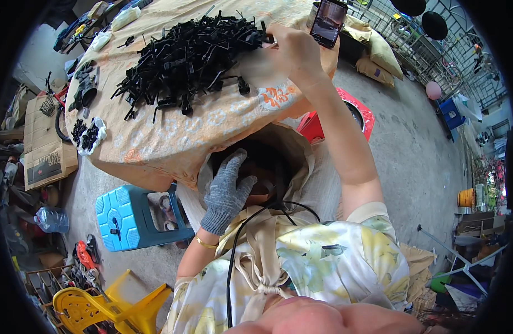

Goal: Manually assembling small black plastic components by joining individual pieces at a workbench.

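Note:
A heap of small black plastic parts (184, 61) with thin stems lies on the cloth-covered table (173, 133). My bare right hand (295, 53) is at the heap's right edge, its fingers curled together beside the black pieces. What they pinch is too small and partly blurred to make out. My left hand (228, 192), in a grey knit glove, is above the mouth of an open sack (301, 161) between my body and the table. Its fingers are stretched out with the thumb apart, and nothing shows in them. The sack's inside is dark.
A phone (327, 23) stands at the table's right edge. On the left edge sits a small plastic bag of black bits (92, 136). A blue stool (128, 217) is at the lower left, with a yellow chair (111, 306) nearer. A red stool (359, 111) stands right of the sack.

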{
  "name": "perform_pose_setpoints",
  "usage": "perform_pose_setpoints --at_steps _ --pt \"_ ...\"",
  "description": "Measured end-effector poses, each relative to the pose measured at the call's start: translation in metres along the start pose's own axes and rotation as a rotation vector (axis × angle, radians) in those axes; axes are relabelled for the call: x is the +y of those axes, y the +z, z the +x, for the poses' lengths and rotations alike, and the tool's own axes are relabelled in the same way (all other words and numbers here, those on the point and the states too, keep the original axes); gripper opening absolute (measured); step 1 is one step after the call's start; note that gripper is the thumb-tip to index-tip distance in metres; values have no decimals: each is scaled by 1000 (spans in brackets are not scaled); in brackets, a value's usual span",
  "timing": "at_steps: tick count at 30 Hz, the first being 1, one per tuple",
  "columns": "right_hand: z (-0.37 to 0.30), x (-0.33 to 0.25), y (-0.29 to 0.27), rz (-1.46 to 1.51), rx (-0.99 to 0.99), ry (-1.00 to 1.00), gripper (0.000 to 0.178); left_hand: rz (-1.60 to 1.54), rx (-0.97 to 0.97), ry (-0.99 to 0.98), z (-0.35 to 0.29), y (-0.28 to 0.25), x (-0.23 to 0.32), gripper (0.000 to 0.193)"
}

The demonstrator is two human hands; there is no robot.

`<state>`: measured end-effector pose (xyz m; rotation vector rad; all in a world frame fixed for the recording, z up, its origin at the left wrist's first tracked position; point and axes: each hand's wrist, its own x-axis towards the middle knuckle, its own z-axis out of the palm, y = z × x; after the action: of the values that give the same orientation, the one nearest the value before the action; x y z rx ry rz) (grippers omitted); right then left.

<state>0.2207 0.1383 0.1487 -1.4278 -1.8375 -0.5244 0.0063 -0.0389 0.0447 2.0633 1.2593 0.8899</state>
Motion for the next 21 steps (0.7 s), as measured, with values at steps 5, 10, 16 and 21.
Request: perform_pose_setpoints --at_steps 5,10,16,21 --pt "-1 3 -18 -24 -91 3 18 -107 -8 -36 1 -3 7 47" --pt "-3 14 -23 -125 -357 1 23 -10 -19 66 0 1 -8 50" --pt "-40 -8 -60 561 -121 70 21 -504 65 -109 -1 -2 -1 55" --pt "-96 -59 -96 924 -671 114 21 -346 119 216 7 -31 18 55"
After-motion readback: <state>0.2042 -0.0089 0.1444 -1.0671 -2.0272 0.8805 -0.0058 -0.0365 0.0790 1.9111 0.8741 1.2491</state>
